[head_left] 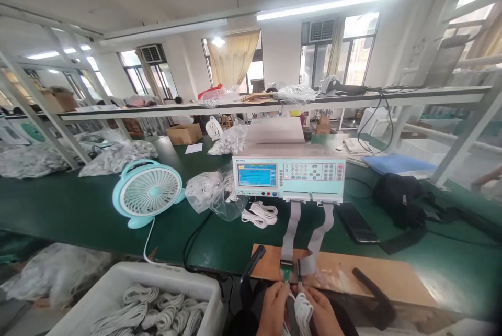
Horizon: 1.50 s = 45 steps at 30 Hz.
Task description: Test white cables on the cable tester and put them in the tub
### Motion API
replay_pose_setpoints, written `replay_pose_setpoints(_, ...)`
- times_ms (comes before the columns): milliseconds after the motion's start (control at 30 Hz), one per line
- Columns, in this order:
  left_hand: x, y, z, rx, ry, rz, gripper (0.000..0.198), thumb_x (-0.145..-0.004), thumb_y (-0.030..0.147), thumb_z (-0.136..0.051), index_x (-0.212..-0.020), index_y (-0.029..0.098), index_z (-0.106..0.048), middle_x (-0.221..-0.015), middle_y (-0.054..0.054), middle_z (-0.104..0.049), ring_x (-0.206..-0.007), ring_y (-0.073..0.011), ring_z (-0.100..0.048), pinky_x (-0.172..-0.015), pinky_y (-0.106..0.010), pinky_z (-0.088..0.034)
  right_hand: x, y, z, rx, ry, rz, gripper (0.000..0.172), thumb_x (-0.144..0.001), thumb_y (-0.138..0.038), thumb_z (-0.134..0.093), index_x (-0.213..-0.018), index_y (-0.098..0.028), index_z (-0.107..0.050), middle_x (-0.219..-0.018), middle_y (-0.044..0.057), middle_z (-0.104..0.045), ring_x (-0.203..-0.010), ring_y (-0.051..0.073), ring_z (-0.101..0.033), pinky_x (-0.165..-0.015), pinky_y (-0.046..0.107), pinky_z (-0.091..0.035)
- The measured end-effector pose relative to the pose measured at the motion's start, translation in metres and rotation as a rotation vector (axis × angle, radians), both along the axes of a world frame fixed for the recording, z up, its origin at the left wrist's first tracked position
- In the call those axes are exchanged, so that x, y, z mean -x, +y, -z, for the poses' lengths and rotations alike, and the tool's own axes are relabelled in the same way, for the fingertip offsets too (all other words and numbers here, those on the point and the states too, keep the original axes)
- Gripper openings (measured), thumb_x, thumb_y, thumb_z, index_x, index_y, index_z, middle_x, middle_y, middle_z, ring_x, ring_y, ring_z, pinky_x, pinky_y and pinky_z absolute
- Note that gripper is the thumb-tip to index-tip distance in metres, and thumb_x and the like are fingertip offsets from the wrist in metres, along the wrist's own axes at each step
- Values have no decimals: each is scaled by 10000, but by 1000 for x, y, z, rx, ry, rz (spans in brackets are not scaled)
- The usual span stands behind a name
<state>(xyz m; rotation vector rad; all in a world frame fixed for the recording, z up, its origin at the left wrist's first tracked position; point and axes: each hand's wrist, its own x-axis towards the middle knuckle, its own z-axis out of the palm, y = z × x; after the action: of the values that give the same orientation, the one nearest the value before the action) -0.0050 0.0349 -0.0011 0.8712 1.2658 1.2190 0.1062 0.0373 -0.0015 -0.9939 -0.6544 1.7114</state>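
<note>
Grasping 1 white cable [303,311] at the 2 ribbon leads [290,231], your left hand [272,305] and right hand [322,306] seem mid-connection; seating is hidden. Coiled cables [141,316] in the bin [198,279] may be finished or waiting.

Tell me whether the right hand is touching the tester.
Apart: the head view shows green tabletop and brown board between the right hand and the tester.

Two flat grey ribbon cables [289,231] bar a sideways pass just ahead of the fingers [276,291]. Black curved bars [253,267] flank them. Left of the cables, a lane crosses the green desk [235,242] between the coiled white cord bundle [260,214] and the flat tan board [266,261]; the boxy white instrument [306,187] blocks the way beyond.
</note>
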Motion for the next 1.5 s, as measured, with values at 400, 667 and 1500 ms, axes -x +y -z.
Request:
replay_pose_setpoints(400, -2, 3, 6, -59, 19, -39, 454, -613, 602, -565, -493, 194, -405, -493, 38, -365, -519, -126, -351, -515, -248, -296, 3, -1, -6, -25, -17, -1, 311, -458, -432, -784, -515, -187, -602, -452, -17, -544, -504, 152, -511, -534, 258, -405)
replay_pose_setpoints(667, -10, -27, -1, 12, 84, 29, 420, -752, 548, -451, -616, 161, -546, -422, 56, -398, -380, -93, -351, -391, -213, -269, -36, -28, -7, -75, -224, -46, 316, -635, -460, -657, -584, -185, -510, -498, -49, -447, -462, 105, -387, -471, 231, -294)
replay_pose_setpoints(1500, 33, -71, -57, -251, 249, 630, 335, -675, 118, -578, -980, 238, -647, -1196, -82, -520, -1025, -228, -512, -843, -313, -416, -50, -59, 1, 282, 126, -282, 225, -731, -334, -540, -783, -128, -615, -491, -32, -490, -378, 68, -377, -372, 186, -330)
